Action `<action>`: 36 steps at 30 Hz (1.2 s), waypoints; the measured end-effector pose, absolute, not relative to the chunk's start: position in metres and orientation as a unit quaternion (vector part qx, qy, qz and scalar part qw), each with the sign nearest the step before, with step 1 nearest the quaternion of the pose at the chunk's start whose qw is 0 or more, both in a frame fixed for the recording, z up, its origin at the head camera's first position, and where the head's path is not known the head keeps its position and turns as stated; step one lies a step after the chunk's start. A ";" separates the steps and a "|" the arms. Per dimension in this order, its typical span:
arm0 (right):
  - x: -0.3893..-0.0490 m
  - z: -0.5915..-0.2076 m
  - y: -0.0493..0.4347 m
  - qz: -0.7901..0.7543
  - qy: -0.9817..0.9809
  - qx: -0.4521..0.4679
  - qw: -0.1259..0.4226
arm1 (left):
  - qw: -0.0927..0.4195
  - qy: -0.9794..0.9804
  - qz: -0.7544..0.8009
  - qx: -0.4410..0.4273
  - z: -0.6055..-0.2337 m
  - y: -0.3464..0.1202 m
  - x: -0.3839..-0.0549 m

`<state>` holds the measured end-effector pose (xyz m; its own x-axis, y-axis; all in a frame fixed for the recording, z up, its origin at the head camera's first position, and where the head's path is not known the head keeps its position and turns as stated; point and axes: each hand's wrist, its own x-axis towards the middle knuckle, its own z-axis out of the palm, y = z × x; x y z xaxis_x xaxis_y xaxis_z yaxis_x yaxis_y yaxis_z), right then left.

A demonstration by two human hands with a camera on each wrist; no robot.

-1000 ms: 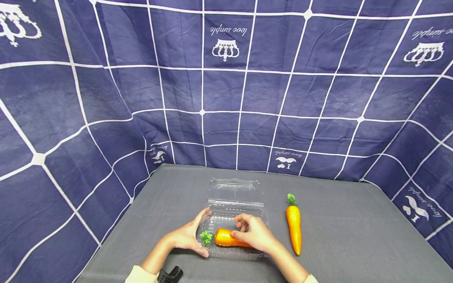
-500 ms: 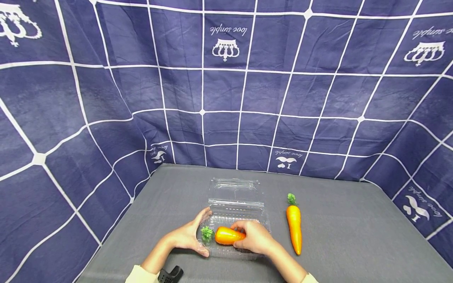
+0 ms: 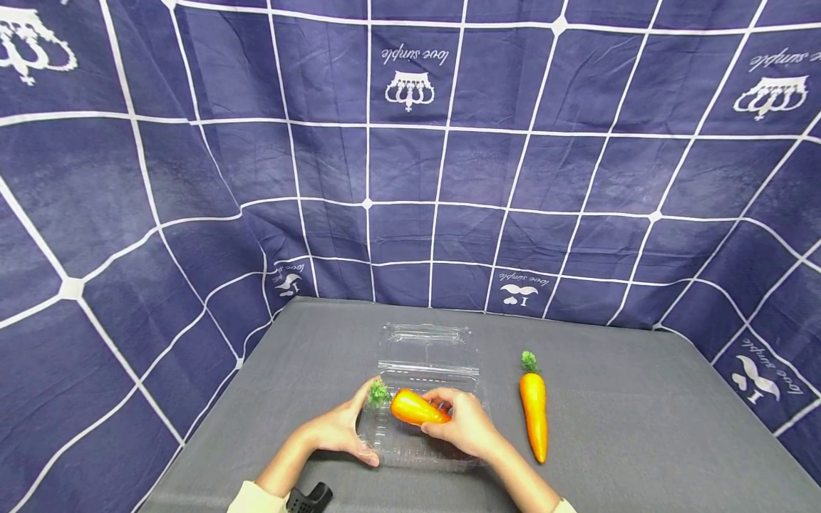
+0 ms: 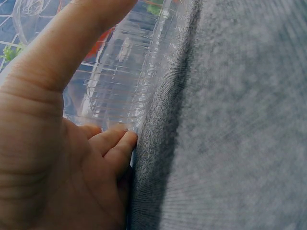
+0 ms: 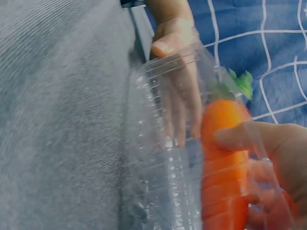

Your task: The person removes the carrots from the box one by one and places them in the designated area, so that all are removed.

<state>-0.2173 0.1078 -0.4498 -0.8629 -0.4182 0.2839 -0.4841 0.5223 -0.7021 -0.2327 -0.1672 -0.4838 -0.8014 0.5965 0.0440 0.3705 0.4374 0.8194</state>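
Observation:
In the head view, an orange carrot (image 3: pixel 410 407) with a green leafy top slants over the base of a clear plastic clamshell container (image 3: pixel 398 447). My right hand (image 3: pixel 467 426) grips its narrow half between thumb and fingers. The leaves point left, close to the container's far left corner. My left hand (image 3: pixel 336 429) holds the container's left end, thumb at the near corner and fingers at the far one. The right wrist view has the carrot (image 5: pixel 221 163) showing partly through the clear wall. In the left wrist view, fingertips meet the ribbed plastic side (image 4: pixel 115 91).
The container's lid (image 3: pixel 426 348) lies folded back on the far side. A second carrot (image 3: pixel 534 413) rests on the grey cloth (image 3: pixel 616 420) to the right. A black object (image 3: pixel 311 497) sits by the left sleeve. Blue gridded fabric (image 3: pixel 474 171) rises behind and at both sides.
The carrot in my right hand has shifted away from me, and its leafy end has swung toward the container's far left corner. My right fingers have closed around it. The left hand stays put.

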 end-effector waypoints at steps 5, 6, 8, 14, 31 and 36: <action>-0.218 -0.443 0.110 0.502 -0.844 0.181 0.057 | 0.125 0.834 0.447 0.298 -0.484 -0.167 -0.234; -0.219 -0.441 0.110 0.518 -0.836 0.169 0.058 | 0.125 0.831 0.450 0.303 -0.485 -0.167 -0.234; -0.219 -0.438 0.112 0.549 -0.821 0.147 0.056 | 0.124 0.827 0.454 0.309 -0.485 -0.167 -0.235; -0.217 -0.433 0.117 0.622 -0.775 0.105 0.033 | 0.125 0.822 0.461 0.310 -0.485 -0.167 -0.235; -0.210 -0.429 0.149 0.679 -0.732 0.004 0.060 | 0.121 0.828 0.457 0.303 -0.486 -0.167 -0.235; -0.209 -0.429 0.163 0.675 -0.734 -0.016 0.073 | 0.120 0.825 0.461 0.304 -0.486 -0.167 -0.234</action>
